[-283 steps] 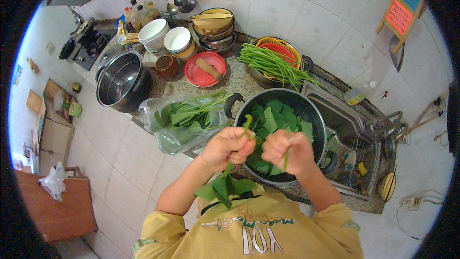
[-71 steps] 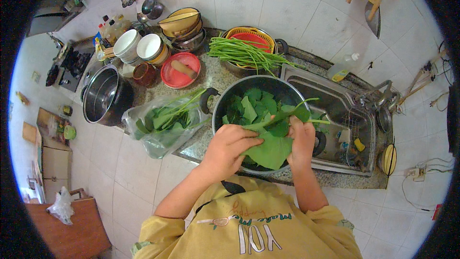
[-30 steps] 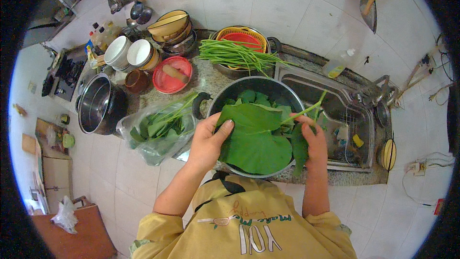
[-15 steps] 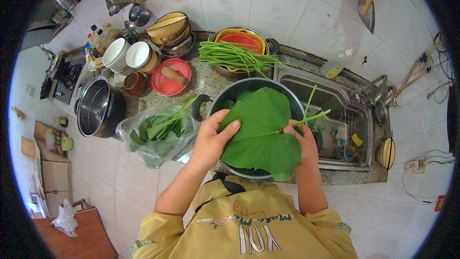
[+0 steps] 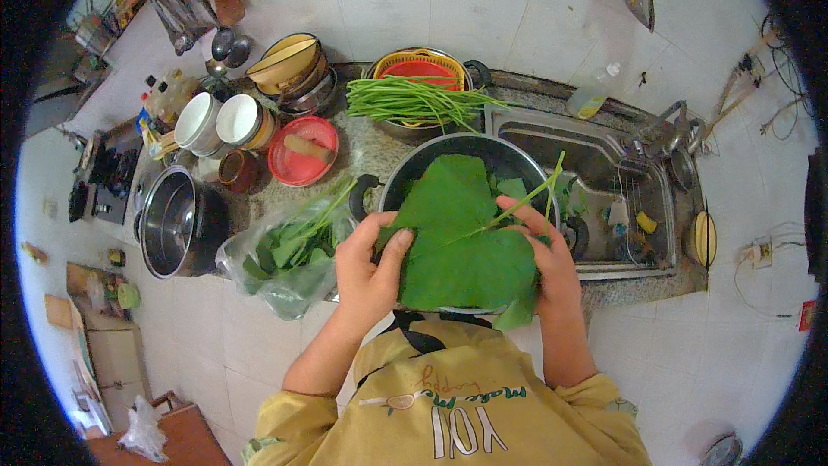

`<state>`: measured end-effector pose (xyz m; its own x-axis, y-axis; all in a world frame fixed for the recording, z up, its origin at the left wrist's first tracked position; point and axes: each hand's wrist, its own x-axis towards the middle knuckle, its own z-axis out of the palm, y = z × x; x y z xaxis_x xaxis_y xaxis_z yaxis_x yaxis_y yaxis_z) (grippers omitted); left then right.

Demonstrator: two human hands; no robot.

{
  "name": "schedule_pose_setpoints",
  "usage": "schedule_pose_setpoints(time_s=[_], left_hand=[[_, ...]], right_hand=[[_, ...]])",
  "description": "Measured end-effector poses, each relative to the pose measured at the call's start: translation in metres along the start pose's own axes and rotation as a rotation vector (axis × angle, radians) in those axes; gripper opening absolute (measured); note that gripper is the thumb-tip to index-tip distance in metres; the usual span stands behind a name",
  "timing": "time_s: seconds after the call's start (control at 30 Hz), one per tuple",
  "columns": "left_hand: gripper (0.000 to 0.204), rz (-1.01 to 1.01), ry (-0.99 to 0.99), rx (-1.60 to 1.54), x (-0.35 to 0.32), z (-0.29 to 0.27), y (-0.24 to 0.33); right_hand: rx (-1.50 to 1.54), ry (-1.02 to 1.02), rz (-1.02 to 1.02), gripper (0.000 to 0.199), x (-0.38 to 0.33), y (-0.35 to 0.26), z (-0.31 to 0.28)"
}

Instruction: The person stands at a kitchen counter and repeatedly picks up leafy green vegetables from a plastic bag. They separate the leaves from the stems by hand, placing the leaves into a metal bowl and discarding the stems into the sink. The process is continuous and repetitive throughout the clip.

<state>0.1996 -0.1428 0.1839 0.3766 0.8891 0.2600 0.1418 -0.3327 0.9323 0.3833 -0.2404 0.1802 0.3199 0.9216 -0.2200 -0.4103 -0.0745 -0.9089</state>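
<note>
A broad green leaf with a long pale stem is stretched between my two hands over a large dark pot. My left hand pinches its left edge, thumb on top. At the stem side, my right hand grips the leaf, the index finger lying near the stem; some of its fingertips are behind the leaf. More greens lie inside the pot, mostly covered by the leaf. Left of the pot, a clear plastic bag holds leafy greens.
Long green beans lie across a yellow basket in a pot behind. A steel sink with a tap is at the right. Left stand an empty steel pot, white bowls and a red plate with a brown wooden-looking piece.
The leaf has turned slightly and flattened between my hands, its stem now pointing more upward. My right fingers have shifted on the stem side. The whole view has tilted a little.
</note>
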Motion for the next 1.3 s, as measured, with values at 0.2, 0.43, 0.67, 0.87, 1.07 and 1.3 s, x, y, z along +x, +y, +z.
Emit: schedule_pose_setpoints(time_s=[0.2,0.43,0.67,0.87,1.07,1.3], left_hand=[[0.013,0.179,-0.053,0.135,0.0,-0.01,0.005],[0.015,0.237,-0.16,0.084,0.006,0.006,0.007],[0.017,0.296,-0.209,0.154,0.01,0.056,0.021],[0.017,0.191,-0.286,0.12,0.012,0.142,0.038],[0.015,-0.07,-0.228,-0.126,0.013,0.25,0.032],[0.017,-0.004,-0.216,0.129,0.006,0.311,0.051]], right_hand=[[0.324,-0.014,-0.031,0.058,-0.015,0.004,0.011],[0.205,0.184,-0.066,0.049,-0.031,-0.003,0.005],[0.301,0.12,-0.159,0.057,-0.041,-0.009,-0.048],[0.201,0.099,-0.109,0.067,-0.04,-0.034,-0.127],[0.347,0.175,-0.003,0.054,-0.046,-0.064,-0.22],[0.08,0.153,-0.013,0.062,-0.04,-0.062,-0.282]])
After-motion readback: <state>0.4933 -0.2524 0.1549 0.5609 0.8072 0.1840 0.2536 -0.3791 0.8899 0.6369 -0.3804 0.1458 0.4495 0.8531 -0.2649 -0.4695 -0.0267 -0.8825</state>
